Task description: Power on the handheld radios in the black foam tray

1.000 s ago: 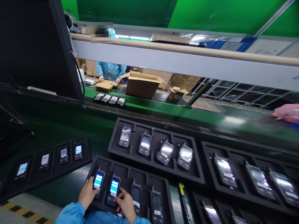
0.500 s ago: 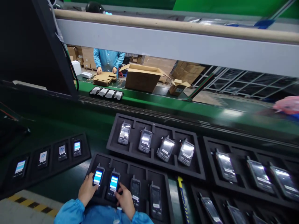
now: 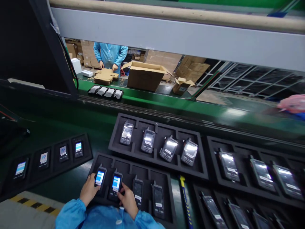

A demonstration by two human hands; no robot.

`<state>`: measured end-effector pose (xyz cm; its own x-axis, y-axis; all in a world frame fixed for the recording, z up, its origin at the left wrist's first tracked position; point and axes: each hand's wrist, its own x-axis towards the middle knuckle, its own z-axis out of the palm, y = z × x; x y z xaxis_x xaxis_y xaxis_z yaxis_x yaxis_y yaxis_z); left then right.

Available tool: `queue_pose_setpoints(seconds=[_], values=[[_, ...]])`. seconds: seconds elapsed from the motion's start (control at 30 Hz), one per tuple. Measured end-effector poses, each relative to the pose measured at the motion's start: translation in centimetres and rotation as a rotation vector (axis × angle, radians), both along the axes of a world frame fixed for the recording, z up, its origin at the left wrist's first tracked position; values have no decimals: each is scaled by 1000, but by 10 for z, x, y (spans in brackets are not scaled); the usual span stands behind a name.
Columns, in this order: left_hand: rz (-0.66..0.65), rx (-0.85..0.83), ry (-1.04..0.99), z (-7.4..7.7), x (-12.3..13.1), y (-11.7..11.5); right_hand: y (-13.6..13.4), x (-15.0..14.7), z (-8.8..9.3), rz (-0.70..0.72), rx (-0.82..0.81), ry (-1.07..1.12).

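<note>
Two handheld radios with antennas and lit blue-and-white screens lie in the near black foam tray (image 3: 128, 166). My left hand (image 3: 88, 190) is closed on the sides of the leftmost radio (image 3: 100, 178), its thumb at the lower edge of the screen. The second radio (image 3: 116, 184) is gripped at its lower right by my right hand (image 3: 128, 199), thumb on the front and fingers along the side. To the right in the same tray sit a third radio (image 3: 138, 190) and a fourth radio (image 3: 158, 198), both with dark screens.
A foam tray (image 3: 156, 124) of several dark-screened radios lies behind. Another tray (image 3: 53, 170) at left holds lit ones; more trays (image 3: 240, 152) stand at right. A yellow-and-blue strap (image 3: 186, 202) lies between. Across the belt, a person (image 3: 110, 55) handles flat cardboard (image 3: 105, 76) beside an open box (image 3: 145, 78).
The camera view has shifted slightly, so the scene sits a little higher. Both my hands stay on the same two radios. Across the belt, the person's hands have moved slightly over the cardboard.
</note>
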<state>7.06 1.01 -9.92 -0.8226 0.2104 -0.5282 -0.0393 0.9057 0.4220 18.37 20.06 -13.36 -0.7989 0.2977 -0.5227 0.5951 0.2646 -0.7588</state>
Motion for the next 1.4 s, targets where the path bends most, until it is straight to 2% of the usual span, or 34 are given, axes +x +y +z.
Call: queue_pose_setpoints(seconds=[0.13,0.2,0.27,0.37,0.57,0.83,1.07,1.2,1.4], values=[[132,237,48,-11,-14,2,13,-15,5,-81,141,203],[211,364,51,-17,-25,5,21,-27,6,-131,105,243],[242,419,40,-21,-34,8,26,-37,5,-140,61,247],[221,398,55,-25,-39,10,26,-44,1,-147,63,248],[120,281,181,-27,-31,12,18,-45,-6,-204,65,248],[103,252,249,-31,-30,15,19,-35,-5,-201,-1,268],[168,413,182,-40,-22,2,16,-28,-1,-171,-34,257],[201,435,127,-42,-15,-8,14,-28,-2,-158,-23,259],[206,489,138,-46,-11,-9,11,-27,-4,-146,11,268]])
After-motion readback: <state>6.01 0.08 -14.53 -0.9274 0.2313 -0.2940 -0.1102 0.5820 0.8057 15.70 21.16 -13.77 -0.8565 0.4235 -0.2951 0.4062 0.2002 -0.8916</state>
